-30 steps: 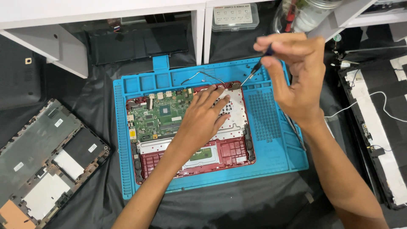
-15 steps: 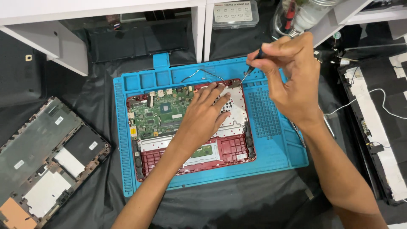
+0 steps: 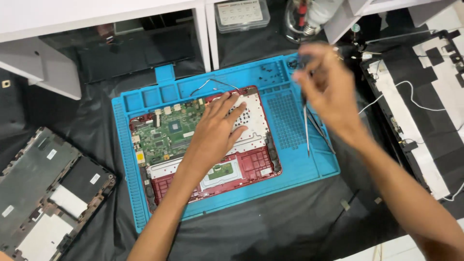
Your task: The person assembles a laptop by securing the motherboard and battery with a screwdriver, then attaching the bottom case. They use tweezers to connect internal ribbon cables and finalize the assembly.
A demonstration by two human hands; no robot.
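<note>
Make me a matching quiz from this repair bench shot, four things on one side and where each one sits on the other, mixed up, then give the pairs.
Things:
1. left hand
2. right hand
3. tweezers
4. clear parts box

Places:
A. lying on the right part of the blue mat
B. at the top edge, beside the white shelf leg
C. flat on the opened red laptop
D. raised over the mat's top right corner, blurred

Pairs: 1-C, 2-D, 3-A, 4-B
</note>
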